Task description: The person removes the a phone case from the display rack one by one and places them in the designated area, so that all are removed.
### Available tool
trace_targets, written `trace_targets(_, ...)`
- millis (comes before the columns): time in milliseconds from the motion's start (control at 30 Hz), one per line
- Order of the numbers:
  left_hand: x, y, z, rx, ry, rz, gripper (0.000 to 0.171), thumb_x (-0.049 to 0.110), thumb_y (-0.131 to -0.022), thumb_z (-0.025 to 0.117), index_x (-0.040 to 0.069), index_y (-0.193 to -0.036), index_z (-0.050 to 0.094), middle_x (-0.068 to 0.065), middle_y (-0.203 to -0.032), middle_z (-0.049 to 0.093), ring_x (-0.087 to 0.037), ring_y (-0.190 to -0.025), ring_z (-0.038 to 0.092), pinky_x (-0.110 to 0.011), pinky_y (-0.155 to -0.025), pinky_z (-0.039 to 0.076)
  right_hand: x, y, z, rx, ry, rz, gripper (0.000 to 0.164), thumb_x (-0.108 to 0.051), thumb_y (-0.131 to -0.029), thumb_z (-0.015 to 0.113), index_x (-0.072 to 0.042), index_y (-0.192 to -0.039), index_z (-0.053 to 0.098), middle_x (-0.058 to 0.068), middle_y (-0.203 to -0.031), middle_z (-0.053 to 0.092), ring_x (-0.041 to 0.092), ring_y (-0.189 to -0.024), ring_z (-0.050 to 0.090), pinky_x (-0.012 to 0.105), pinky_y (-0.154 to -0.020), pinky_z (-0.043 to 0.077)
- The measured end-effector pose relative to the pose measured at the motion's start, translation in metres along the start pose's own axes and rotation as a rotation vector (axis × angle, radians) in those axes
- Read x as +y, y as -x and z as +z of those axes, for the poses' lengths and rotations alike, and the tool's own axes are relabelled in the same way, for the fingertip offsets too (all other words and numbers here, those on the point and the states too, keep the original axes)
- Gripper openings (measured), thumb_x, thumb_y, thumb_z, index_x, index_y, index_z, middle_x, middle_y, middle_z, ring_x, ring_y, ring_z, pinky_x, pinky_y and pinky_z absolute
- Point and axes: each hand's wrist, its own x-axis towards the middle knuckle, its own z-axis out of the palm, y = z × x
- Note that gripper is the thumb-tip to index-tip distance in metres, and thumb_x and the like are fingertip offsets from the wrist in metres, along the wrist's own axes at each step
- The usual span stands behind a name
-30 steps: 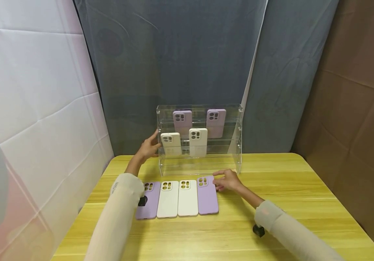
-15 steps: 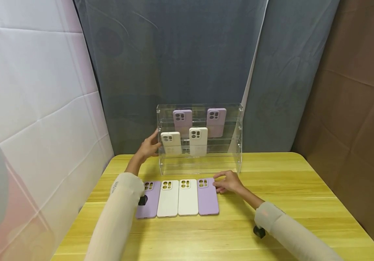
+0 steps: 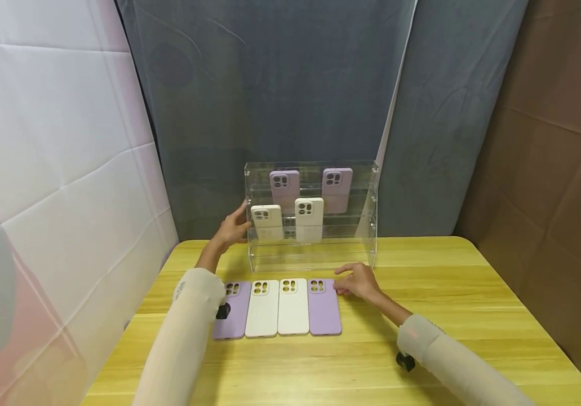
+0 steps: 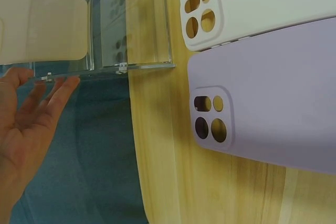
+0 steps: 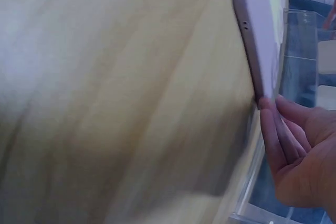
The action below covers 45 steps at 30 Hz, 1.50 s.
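A clear acrylic display rack [image 3: 310,262] stands at the back of the table, with two purple phone cases and two white ones in its tiers. My left hand [image 3: 231,230] grips its left side edge, thumb in front and fingers behind. Four-hole camera cutouts mark the phone cases lying side by side: left purple case [image 3: 234,318], two white cases [image 3: 262,316] and right purple case [image 3: 324,313]. At this last one's upper right corner, my right hand [image 3: 360,282] touches the edge with its fingertips. In the right wrist view the fingers [image 5: 268,124] meet that corner.
Yellow wood-grain table [image 3: 412,366] under everything. A grey curtain [image 3: 295,84] hangs behind the rack, a white cloth wall [image 3: 57,141] rises at left and a brown one [image 3: 544,141] at right. The left sleeve [image 3: 178,332] partly covers the left purple case.
The right purple case has straightened and slid slightly toward the person, its top now level with the white cases. My right hand has shifted slightly right. The left hand stays on the rack.
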Motion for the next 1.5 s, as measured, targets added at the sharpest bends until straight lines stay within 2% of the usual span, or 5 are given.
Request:
trace_targets(233,0.001,-0.002,0.0,0.01,-0.003,0.004,0.076,0.007,-0.11,0.048,0.032,-0.167,0.005,-0.033,-0.157,0.038,-0.048,-0.14,0.046,-0.059,-0.102,0.053,-0.014,-0.012,-0.01,0.056,0.058,-0.071,0.028,-0.004,-0.085,0.083,0.004,-0.112,0.078,0.014,-0.085,0.079,0.028,-0.071,0.078,0.027,-0.055,0.061)
trace_targets(467,0.001,0.001,-0.001,0.012,0.011,0.001,0.076,0.007,-0.11,0.048,0.033,-0.167,0.006,-0.033,-0.158,0.036,-0.049,-0.142,0.044,-0.059,-0.102,0.052,-0.028,-0.027,-0.02,0.083,0.117,-0.164,0.029,-0.007,-0.088,0.082,0.003,-0.115,0.077,0.014,-0.089,0.079,0.033,-0.074,0.077,0.044,-0.07,0.061)
trace_targets(667,0.001,0.006,-0.003,0.011,-0.006,0.017,0.075,0.007,-0.11,0.047,0.032,-0.167,0.007,-0.036,-0.158,0.034,-0.051,-0.142,0.041,-0.056,-0.099,0.056,-0.04,-0.041,-0.027,0.079,0.119,-0.226,0.032,-0.006,-0.089,0.082,0.004,-0.119,0.075,0.016,-0.097,0.079,0.03,-0.086,0.078,0.035,-0.067,0.064)
trace_targets(867,-0.001,0.004,-0.003,0.007,0.007,-0.007,0.075,0.007,-0.11,0.046,0.031,-0.168,0.005,-0.034,-0.16,0.034,-0.049,-0.144,0.04,-0.06,-0.103,0.052,-0.054,-0.052,-0.034,0.096,0.1,-0.254,0.031,-0.005,-0.09,0.081,0.004,-0.119,0.075,0.018,-0.102,0.078,0.033,-0.092,0.077,0.045,-0.08,0.064)
trace_targets(1500,0.0,0.002,-0.001,0.014,0.002,-0.013,0.075,0.008,-0.11,0.049,0.033,-0.167,0.007,-0.033,-0.159,0.035,-0.048,-0.139,0.047,-0.056,-0.1,0.055,-0.083,-0.077,-0.045,0.22,0.112,-0.261,0.04,-0.016,-0.09,0.083,-0.003,-0.127,0.074,0.014,-0.107,0.078,0.03,-0.094,0.077,0.043,-0.073,0.064)
